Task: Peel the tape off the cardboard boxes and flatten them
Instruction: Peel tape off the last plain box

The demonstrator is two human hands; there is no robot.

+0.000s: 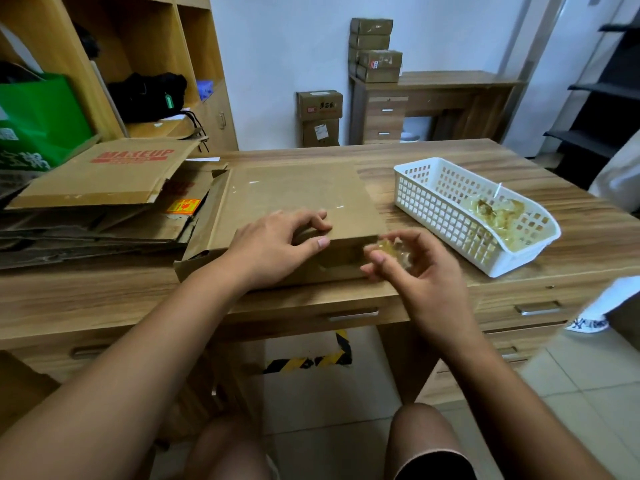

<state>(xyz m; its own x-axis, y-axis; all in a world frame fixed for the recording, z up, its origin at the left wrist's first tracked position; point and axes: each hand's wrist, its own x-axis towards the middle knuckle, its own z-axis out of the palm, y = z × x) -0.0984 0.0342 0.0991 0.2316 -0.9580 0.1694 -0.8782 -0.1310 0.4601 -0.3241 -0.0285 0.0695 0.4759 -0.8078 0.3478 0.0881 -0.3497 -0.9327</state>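
1. Holding the flat brown cardboard box (pixel 298 192) w/ my left hand (pixel 277 244), fingers curled over its near edge; it lies mid wooden desk (pixel 450 157).
2. My right hand (pixel 412 268) pinches a crumpled clear tape wad (pixel 394 252) beside the box corner.
3. I'd drop it in the white plastic basket (pixel 433 209), keeping the box pinned.

One view only: wide-angle, worn on the head, facing forward and tilted down. Mid-frame, near the lens: left grip (pixel 277 244) and right grip (pixel 415 268) over the brown wood-grain surface (pixel 450 161). Bottom edge catches bare knees (pixel 426 431) and pale tiled floor (pixel 571 393); top reaches the white far wall (pixel 294 46)
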